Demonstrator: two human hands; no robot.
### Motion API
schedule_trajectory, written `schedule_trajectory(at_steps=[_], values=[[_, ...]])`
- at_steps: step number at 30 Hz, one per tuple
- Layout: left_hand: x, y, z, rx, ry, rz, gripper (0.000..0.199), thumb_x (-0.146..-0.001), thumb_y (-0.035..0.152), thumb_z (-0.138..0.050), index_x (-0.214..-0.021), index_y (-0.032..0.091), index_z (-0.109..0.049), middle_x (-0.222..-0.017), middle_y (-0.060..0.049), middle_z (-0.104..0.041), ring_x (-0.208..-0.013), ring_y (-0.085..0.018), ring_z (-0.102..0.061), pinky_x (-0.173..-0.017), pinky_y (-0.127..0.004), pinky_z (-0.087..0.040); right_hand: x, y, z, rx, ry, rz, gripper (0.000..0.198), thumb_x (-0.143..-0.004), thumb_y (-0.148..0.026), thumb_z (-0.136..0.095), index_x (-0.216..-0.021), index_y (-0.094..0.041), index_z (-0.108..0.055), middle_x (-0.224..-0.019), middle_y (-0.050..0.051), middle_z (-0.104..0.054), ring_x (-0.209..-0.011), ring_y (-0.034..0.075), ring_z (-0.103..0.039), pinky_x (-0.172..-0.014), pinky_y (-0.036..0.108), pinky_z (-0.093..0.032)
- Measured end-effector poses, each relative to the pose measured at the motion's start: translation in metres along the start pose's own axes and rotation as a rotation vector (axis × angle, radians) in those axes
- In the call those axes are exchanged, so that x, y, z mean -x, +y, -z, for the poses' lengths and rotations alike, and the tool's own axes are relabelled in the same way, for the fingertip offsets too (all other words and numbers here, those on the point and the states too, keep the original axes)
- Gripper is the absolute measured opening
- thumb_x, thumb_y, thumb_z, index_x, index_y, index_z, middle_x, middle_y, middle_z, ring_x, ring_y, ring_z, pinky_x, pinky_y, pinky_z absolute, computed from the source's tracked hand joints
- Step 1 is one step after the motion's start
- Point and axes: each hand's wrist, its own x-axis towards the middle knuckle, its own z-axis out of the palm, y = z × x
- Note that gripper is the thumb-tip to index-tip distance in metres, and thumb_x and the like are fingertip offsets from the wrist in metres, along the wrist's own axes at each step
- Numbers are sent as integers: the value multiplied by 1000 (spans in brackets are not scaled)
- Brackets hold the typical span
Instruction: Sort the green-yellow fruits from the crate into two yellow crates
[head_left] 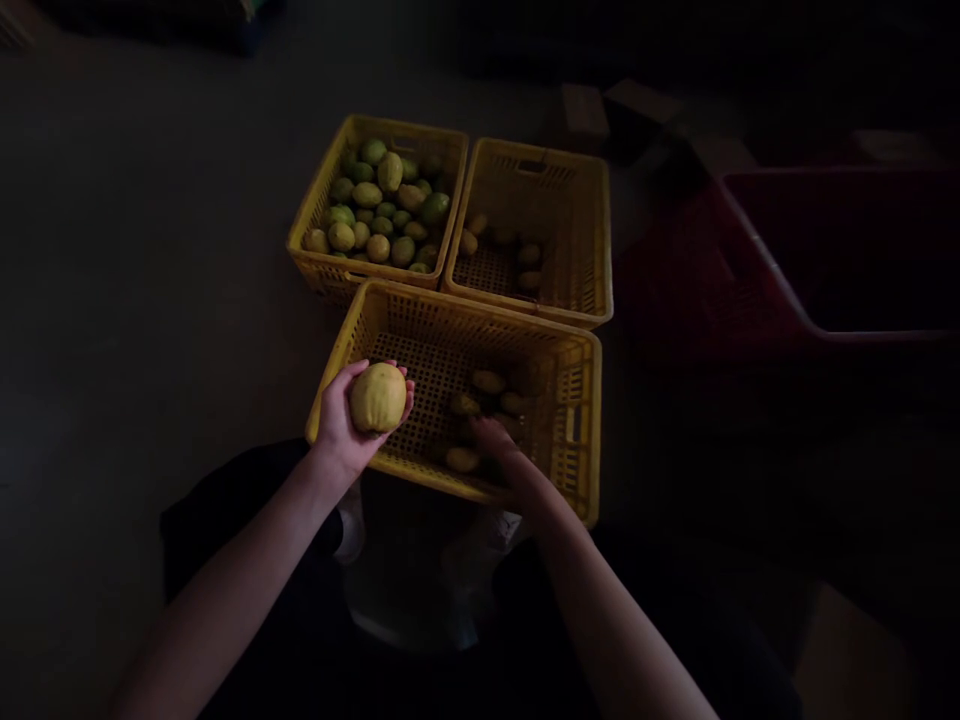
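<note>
bare forearms [247, 565] over a yellow crate [480, 325], dim floor [187, 250] around

Pale yellow fruit [378, 398], yellow crates [465, 325] with grid-patterned bases, green and yellowish fruits [367, 195], deep red bin [697, 270]

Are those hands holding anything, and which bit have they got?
The left hand cups a yellow fruit by its underside and sides. The right hand is among other fruits in the front crate; I can't tell if it holds one.
</note>
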Motion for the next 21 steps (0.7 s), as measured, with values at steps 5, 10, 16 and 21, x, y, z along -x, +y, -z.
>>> schedule_trajectory(at_steps=[5, 10, 16, 21], values=[[-5, -2, -2, 71, -3, -85, 26, -80, 25, -43, -88, 13, -63, -84, -12, -67, -86, -24, -67, -72, -36, -58, 8, -1, 40, -231, 112, -49, 34, -78, -17, -64, -112, -9, -63, -102, 15, -70, -96, 22, -65, -86, 29, -47], [-2, -1, -2, 26, 5, -132, 10, -81, 17, -52, -84, 16, -61, -84, -8, -66, -83, -21, -66, -78, -39, -57, 35, -18, 125, -544, 323, -31, 47, -85, -39, -48, -123, -12, -51, -105, 13, -70, -91, 23, -68, -75, 33, -54], [23, -15, -2, 25, -159, -11, 12, -88, 25, -57, -88, 14, -62, -84, -7, -67, -77, -18, -68, -69, -30, -60, 112, -61, 175, -1493, 390, 316, 43, -77, -48, -47, -112, -24, -56, -117, 10, -66, -107, 28, -63, -77, 42, -54], [35, -28, -26, 100, -178, -83, 18, -92, 31, -52, -93, 15, -62, -83, -5, -69, -76, -16, -68, -69, -27, -59, 124, -109, 155, -1619, 263, 181, 45, -63, -53, -69, -92, -20, -60, -84, 6, -70, -76, 24, -66, -65, 35, -54]])
